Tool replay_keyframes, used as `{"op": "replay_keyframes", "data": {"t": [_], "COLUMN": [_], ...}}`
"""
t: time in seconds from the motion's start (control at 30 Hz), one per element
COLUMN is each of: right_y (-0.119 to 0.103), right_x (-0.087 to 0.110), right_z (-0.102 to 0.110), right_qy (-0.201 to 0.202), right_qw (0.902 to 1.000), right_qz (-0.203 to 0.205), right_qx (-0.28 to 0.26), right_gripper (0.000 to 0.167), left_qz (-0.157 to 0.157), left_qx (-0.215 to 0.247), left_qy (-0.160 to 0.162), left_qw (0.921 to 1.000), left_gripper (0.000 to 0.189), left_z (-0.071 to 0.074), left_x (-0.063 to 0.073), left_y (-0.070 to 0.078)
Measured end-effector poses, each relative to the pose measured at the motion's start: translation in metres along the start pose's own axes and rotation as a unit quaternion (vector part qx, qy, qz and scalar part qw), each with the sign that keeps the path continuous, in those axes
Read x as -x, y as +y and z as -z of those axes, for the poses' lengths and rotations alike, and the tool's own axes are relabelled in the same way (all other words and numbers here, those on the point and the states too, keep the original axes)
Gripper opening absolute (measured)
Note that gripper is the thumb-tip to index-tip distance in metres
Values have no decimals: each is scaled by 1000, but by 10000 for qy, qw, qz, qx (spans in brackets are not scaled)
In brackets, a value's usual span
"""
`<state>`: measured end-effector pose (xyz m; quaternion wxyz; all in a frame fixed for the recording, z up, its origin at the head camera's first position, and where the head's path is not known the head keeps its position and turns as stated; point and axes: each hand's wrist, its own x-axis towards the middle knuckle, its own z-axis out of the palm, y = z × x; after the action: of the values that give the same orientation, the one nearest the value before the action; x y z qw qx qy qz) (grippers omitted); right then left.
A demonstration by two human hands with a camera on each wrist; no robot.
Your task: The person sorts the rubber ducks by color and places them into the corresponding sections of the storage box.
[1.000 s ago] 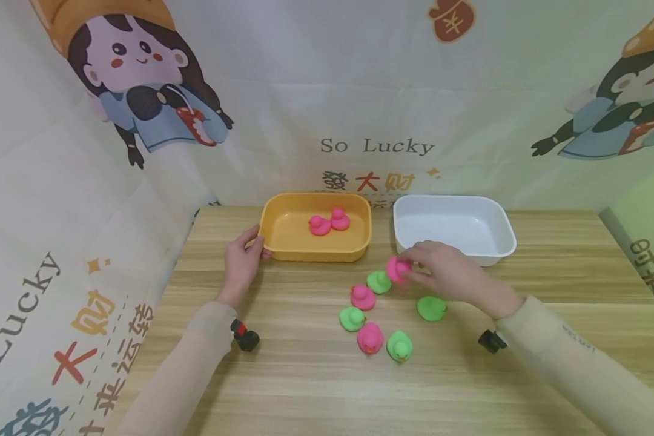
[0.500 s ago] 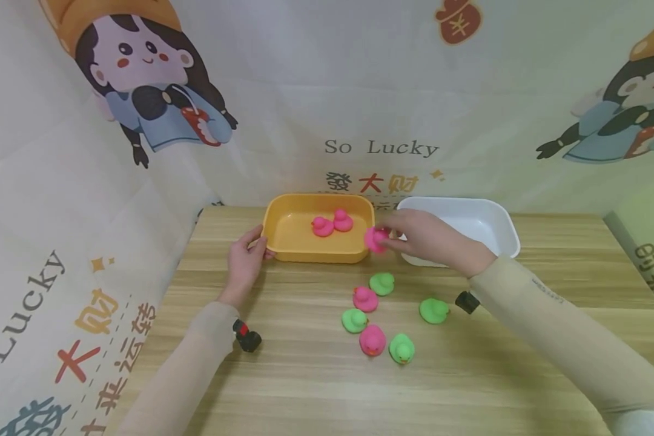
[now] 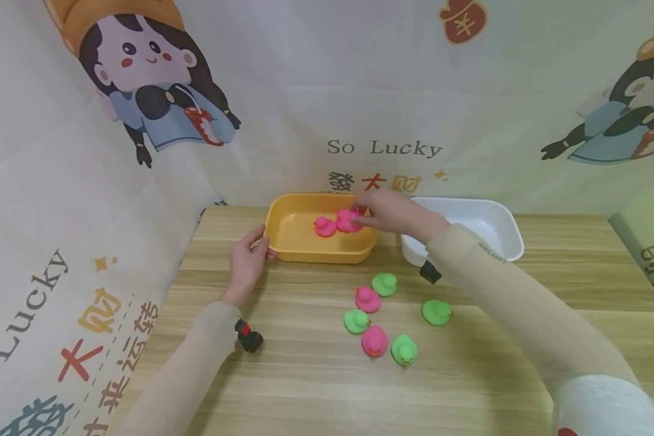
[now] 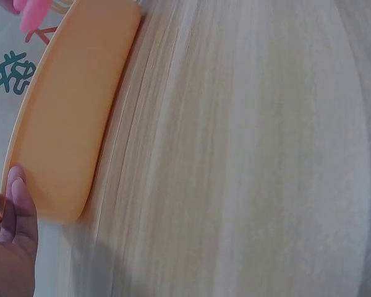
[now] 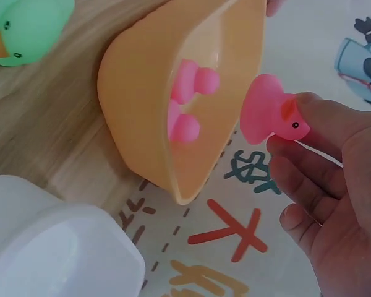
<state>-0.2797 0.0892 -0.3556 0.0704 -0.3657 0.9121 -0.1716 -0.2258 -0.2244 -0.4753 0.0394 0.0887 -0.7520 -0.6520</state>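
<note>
My left hand [image 3: 247, 260] holds the left end of an orange-yellow plastic bin [image 3: 316, 257], its thumb on the outer wall in the left wrist view. Over the bin's right side, my right hand [image 3: 392, 212] pinches a pink rubber duck [image 5: 263, 111] by its head, between thumb and fingers. The right wrist view shows this duck apart from the bin's wall. Two pink ducks lie inside the bin, a left one [image 3: 324, 227] and another partly hidden behind the held duck in the head view.
A white bin [image 3: 479, 224] stands at right, under my right forearm. In front of the bins lie two pink ducks, one farther [image 3: 367, 299] and one nearer [image 3: 375, 341], among several green ducks [image 3: 437, 312]. A printed cloth [image 3: 283, 91] hangs behind the wooden table [image 3: 305, 375].
My right hand has carried the pink duck from the tabletop, leftward past the white bin, to above the orange-yellow bin. The left hand keeps its hold; the head view has shifted slightly.
</note>
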Motion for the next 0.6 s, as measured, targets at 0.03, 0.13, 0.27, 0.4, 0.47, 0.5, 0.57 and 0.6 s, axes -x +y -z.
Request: {"op": "replay_keyframes", "data": {"t": [0.03,0.13,0.27,0.4,0.47,0.5,0.57,0.6], "right_y": [2,7,15,17,18,17,18,18], "right_x": [-4,-15,-27,-36,-41,-43,-47,-49], "right_z": [-1,-6,-15,-27,-33,-36,-41,-43], "right_qy": [21,66,-53,-374,-508,-578,-658,-684], "right_qw": [10000,9999,9995,9974,9968,9965,9964,9965], "right_qz": [10,-17,-225,-486,-494,-484,-427,-372], "right_qx": [-42,-120,-225,-390,-372,-364,-326,-289], "right_gripper": [24,23,23,23,22,22,21,20], "left_qz": [0,16,29,41,54,54,50,42], "left_qx": [17,2,-36,-43,-44,-37,-54,-67], "left_qy": [-12,-6,19,5,3,13,16,22], "left_qw": [10000,10000,10000,10000,10000,10000,10000,10000], "left_gripper": [46,47,46,46,46,46,45,45], "left_z": [0,0,0,0,0,1,1,1], "left_x": [0,-1,-1,-1,-1,-1,-1,-1], "left_y": [0,-1,-2,-2,-2,-2,-1,-1]}}
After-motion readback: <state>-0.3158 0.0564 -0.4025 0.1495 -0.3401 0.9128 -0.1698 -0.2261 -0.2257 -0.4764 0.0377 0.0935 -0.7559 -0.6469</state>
